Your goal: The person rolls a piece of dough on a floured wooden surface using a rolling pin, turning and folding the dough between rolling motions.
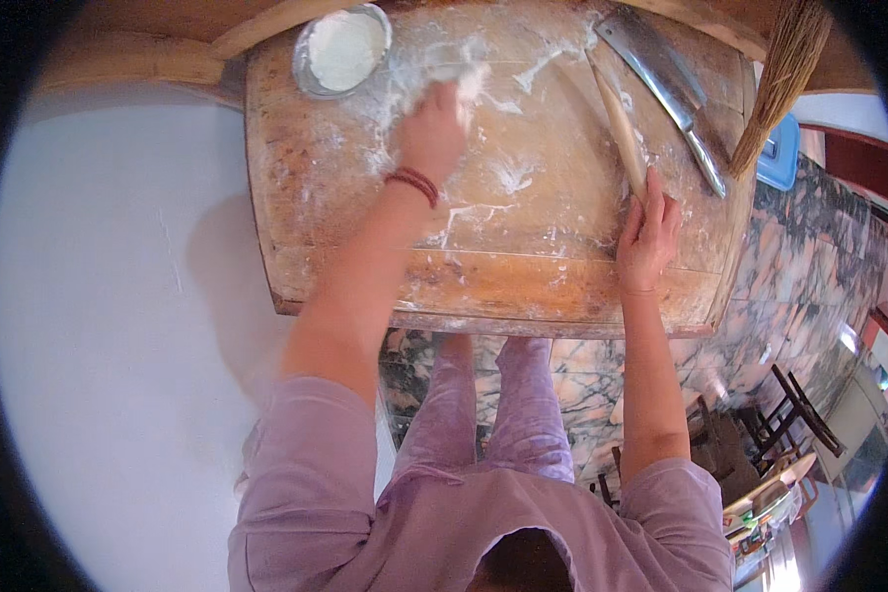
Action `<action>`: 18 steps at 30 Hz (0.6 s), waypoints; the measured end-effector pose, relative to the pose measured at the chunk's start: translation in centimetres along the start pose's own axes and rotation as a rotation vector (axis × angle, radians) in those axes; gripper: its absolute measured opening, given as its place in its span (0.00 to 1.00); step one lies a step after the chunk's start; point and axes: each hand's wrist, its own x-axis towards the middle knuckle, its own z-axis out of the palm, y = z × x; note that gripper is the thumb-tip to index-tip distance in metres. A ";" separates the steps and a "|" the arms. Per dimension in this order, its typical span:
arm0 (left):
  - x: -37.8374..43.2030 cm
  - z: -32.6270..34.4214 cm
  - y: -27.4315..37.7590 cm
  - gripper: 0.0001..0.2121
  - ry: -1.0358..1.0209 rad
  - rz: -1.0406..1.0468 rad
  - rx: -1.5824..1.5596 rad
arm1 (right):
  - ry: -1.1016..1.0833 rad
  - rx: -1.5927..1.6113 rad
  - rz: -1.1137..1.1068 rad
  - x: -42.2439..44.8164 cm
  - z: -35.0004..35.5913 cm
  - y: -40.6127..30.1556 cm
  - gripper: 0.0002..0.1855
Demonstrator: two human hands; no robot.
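My left hand (433, 133), blurred and wearing a dark red cord bracelet at the wrist, reaches over a patch of white flour (444, 63) near the far side of a wooden board (303, 214). A pale, smeared shape lies by its fingertips; I cannot tell whether it is loose flour or something held. At the right, my right hand (650, 240) has its fingers on the near end of a tapered wooden rolling pin (614, 118), which slants away across the board. Up at the far left stands a bowl (346, 50) of white flour.
Right of the rolling pin lies a cleaver (662, 96), its handle towards me. A straw brush (781, 96) rises at the board's right edge, beside a blue plastic container (781, 155). A white wall (118, 296) borders the left; dark wooden chairs (792, 414) stand behind at right.
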 end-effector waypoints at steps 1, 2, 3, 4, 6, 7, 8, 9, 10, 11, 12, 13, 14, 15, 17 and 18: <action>-1.6 0.2 0.4 0.16 0.025 0.057 0.017 | -0.006 0.000 0.012 0.0 0.0 -0.2 0.28; -3.0 0.2 1.3 0.17 0.048 0.117 0.029 | -0.013 -0.007 0.027 0.0 -0.1 -0.2 0.28; -3.7 -0.4 2.4 0.17 -0.053 0.108 -0.011 | -0.018 -0.011 0.035 0.0 -0.2 -0.1 0.28; -4.2 -0.9 3.4 0.17 -0.152 0.096 -0.052 | -0.024 -0.014 0.040 0.1 -0.3 -0.1 0.28; -5.1 -1.6 4.8 0.18 -0.149 0.070 -0.270 | -0.028 -0.016 0.027 0.2 -0.1 -0.4 0.29; -5.5 -1.7 5.6 0.19 -0.153 0.060 -0.388 | -0.026 -0.029 0.011 0.1 0.0 -0.4 0.29; -5.8 -1.9 6.3 0.19 -0.169 -0.046 -0.535 | -0.025 -0.042 -0.003 0.1 0.0 -0.3 0.29; -5.9 -2.3 7.2 0.20 -0.191 -0.152 -0.688 | -0.024 -0.051 -0.009 0.1 -0.1 -0.2 0.29; -5.9 -2.5 7.8 0.21 -0.214 -0.259 -0.839 | -0.023 -0.060 -0.014 0.2 -0.1 -0.2 0.30; -5.7 -2.6 7.8 0.22 -0.202 -0.300 -0.929 | -0.021 -0.070 -0.017 0.3 -0.3 -0.1 0.30; -5.6 -2.6 7.0 0.22 -0.188 -0.352 -1.011 | -0.032 -0.070 -0.007 0.2 -0.2 -0.3 0.30; -5.5 -2.8 6.1 0.22 -0.173 -0.399 -1.093 | -0.039 -0.070 0.005 0.2 -0.2 -0.6 0.30; -5.6 -2.9 5.3 0.23 -0.159 -0.447 -1.174 | -0.046 -0.071 0.018 0.2 -0.2 -0.8 0.30; -5.8 -3.3 4.0 0.22 -0.119 -0.397 -0.896 | -0.040 -0.073 0.007 0.1 0.0 -0.8 0.30; -5.9 -4.0 2.1 0.21 -0.038 -0.274 -0.355 | -0.020 -0.089 -0.015 0.2 -0.2 -0.7 0.29; -5.9 -4.7 1.9 0.19 -0.025 -0.265 -0.354 | -0.010 -0.083 -0.020 0.2 -0.2 -0.7 0.29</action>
